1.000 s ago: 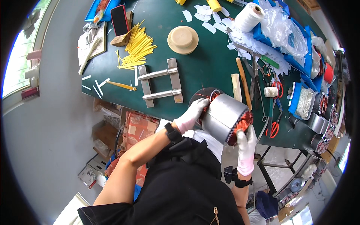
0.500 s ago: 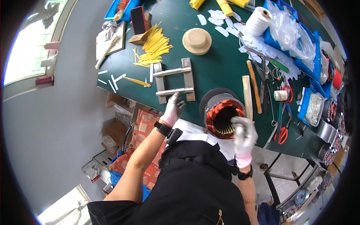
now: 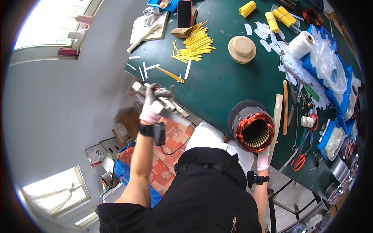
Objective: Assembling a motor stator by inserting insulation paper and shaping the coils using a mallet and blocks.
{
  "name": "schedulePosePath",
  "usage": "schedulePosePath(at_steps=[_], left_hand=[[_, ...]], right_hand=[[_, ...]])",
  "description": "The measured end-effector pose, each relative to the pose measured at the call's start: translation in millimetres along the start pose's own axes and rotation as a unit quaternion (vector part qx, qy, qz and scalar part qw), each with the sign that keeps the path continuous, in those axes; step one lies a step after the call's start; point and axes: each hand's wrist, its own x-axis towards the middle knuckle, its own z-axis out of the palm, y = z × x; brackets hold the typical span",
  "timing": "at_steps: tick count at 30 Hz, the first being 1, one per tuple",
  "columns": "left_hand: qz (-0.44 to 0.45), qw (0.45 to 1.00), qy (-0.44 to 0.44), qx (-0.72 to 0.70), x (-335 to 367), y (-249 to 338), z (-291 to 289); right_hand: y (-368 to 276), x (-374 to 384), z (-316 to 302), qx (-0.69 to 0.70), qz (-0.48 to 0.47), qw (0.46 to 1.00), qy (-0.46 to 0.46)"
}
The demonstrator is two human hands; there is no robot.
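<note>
Bench (image 3: pixel 215 83): green, the largest thing in my feed; supplies spread along its far and right edges.
Stator (image 3: pixel 248 113): at the bench's near edge, right of middle, by a black disc (image 3: pixel 236 110), its open end turned up toward my camera.
Coils (image 3: pixel 241 133): copper-red, seated round the open end. I judge the winding done here; the other end is hidden from me.
Bore: yellow lines run down the inner wall, probably strips already in the slots. I can't tell whether every slot is filled.
Metal frame (image 3: pixel 171 115): held across the bench's near edge, left part, blurred, not yet set down.
Yellow strips (image 3: pixel 199 47): a loose pile toward the far left corner, apparently unused.
Left hand (image 3: pixel 150 105): closed around the frame.
Right hand (image 3: pixel 264 156): at the stator's near right side, fingers hidden; I can't tell whether it grips.
Spool (image 3: pixel 301 44): white, near the far right corner; any cord on the coils is too small to see.
</note>
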Motion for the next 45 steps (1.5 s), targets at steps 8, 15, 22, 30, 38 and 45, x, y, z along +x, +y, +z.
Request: schedulePosePath(at_steps=[8, 15, 22, 30, 38, 45], left_hand=[[0.089, 0.994, 0.004, 0.056, 54, 100, -49], [0.087, 0.978, 0.138, 0.133, 138, 104, -135], [0.023, 0.970, 0.211, 0.117, 193, 127, -194], [0.292, 0.704, -0.038, 0.646, 59, -38, 13], [0.163, 0.557, -0.420, 0.698, -23, -200, 31], [0.129, 0.571, -0.471, 0.660, 37, -143, 80]], right_hand=[[-17, 11, -9, -0.203, -0.038, 0.976, -0.072], [-28, 0, -19, -0.086, 0.063, 0.994, -0.020], [-68, -6, 33, 0.047, 0.142, 0.987, 0.056], [-5, -3, -8, 0.069, 0.022, 0.997, 0.036], [3, 7, 28, 0.194, 0.076, 0.976, 0.063], [85, 46, 72, -0.137, -0.038, 0.983, 0.114]])
